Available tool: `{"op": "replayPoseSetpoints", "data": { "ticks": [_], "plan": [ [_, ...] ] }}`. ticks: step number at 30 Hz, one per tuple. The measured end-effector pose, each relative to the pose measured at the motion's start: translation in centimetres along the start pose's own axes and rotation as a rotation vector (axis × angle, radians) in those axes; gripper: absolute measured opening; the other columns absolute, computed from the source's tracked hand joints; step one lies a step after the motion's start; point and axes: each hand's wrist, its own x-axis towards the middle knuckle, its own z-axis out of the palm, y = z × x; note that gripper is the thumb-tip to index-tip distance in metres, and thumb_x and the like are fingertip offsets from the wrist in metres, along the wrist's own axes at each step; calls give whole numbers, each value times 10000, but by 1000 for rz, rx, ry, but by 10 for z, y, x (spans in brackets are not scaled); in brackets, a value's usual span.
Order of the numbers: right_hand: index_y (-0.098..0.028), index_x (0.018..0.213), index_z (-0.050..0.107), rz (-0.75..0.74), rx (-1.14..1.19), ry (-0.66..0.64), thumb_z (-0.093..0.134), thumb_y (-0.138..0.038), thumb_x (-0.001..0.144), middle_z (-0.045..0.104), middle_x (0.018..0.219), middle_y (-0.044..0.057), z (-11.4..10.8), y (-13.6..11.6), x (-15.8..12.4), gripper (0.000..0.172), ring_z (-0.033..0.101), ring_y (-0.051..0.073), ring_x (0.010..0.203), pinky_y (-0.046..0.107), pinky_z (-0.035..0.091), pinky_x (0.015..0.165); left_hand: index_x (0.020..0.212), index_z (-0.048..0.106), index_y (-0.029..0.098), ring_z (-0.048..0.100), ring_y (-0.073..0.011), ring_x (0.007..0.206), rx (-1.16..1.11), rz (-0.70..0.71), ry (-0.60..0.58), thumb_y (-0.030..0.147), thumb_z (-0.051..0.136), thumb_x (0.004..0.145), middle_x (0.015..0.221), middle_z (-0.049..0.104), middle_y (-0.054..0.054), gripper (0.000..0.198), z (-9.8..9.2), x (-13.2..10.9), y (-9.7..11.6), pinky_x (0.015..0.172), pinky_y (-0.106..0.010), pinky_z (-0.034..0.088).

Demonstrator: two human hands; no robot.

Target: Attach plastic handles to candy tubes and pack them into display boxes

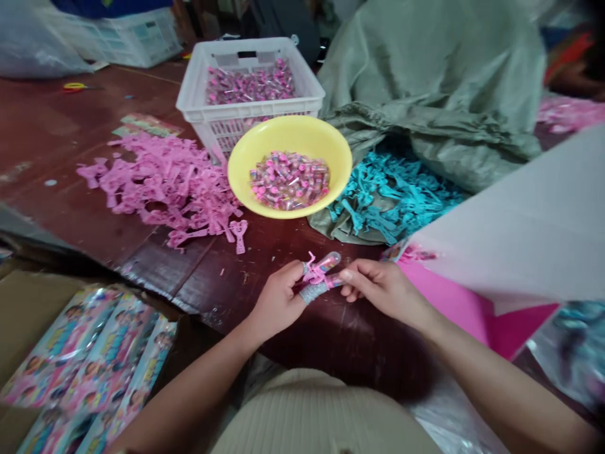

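My left hand (276, 301) and my right hand (380, 287) meet above the dark wooden table (142, 233). Between them is a small clear plastic tube (327, 263) with a pink plastic piece (312, 272) at its lower end. My left fingers pinch the pink piece, and my right fingertips pinch its far end. A grey glittery wrap (312, 292) covers one finger of my left hand. A yellow bowl (289, 167) of similar tubes stands beyond my hands.
A white plastic crate (250, 82) of pink-filled tubes stands behind the bowl. Loose pink plastic pieces (165, 189) lie to the left, teal pieces (392, 192) on a green sack (425, 82) to the right. Printed packaging cards (89, 353) fill a cardboard box at lower left.
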Motion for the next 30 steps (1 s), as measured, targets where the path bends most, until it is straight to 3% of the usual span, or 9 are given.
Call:
{"op": "replayPoseSetpoints", "data": {
  "ticks": [3,5,7,9,13,16,19,23,30],
  "plan": [
    [-207,1296,634,-203,-191,97,690,-529,902,698,1274,131,-17,2,-22,512,715,246,1058,363,616,833,841,630,163,441,-78,496,-325,-323,-297,456,654,897,634,541,37,299,14,6,3,476,-199,369],
    [-254,1472,508,-401,-408,102,748,-464,873,452,1574,138,-30,3,-38,679,481,309,1406,481,498,1086,779,590,164,333,-54,382,-509,-507,-553,546,602,911,545,470,61,404,29,7,7,369,-190,264],
    [-266,1438,551,-529,-518,9,677,-380,944,451,1582,103,-42,4,-56,522,354,293,1494,516,386,1185,753,579,162,384,-57,377,-588,-561,-760,588,609,891,554,503,48,448,46,7,10,362,-189,304],
    [-260,1346,615,-530,-479,-73,592,-332,1001,641,1400,81,-55,5,-75,353,527,238,1370,439,474,1120,780,602,156,515,-82,469,-557,-488,-839,595,630,877,625,585,13,450,61,9,12,453,-203,432],
    [-255,1222,646,-218,-556,188,595,-409,997,769,1102,59,-88,10,-104,277,746,187,878,293,587,719,1181,615,168,681,-217,971,-268,-159,-474,522,707,859,1096,697,-110,487,84,25,2,863,-378,567],
    [-249,1159,681,43,-900,407,594,-488,977,786,1010,55,-106,24,-104,312,745,226,778,304,516,609,1502,356,187,450,-349,1411,-39,67,-261,495,864,707,1533,434,-199,992,109,43,-11,1148,-532,419],
    [-214,1092,709,231,-1210,372,524,-501,1000,783,991,78,-110,37,-86,354,738,272,837,302,437,576,1592,138,143,215,-381,1544,89,193,-297,435,913,650,1651,209,-243,1254,144,56,-21,1255,-557,269],
    [-217,1084,710,304,-1333,198,460,-517,1016,775,1040,88,-109,36,-65,397,727,277,843,296,369,557,1597,80,125,278,-410,1518,159,196,-295,361,889,698,1629,250,-273,1233,178,57,-32,1222,-582,323],
    [-272,1213,701,289,-1280,203,481,-518,1014,750,1127,80,-106,25,-56,385,705,272,884,307,343,536,1567,161,97,358,-433,1475,236,145,-238,395,888,704,1568,358,-303,1167,182,48,-30,1199,-610,337]
  ]
}}
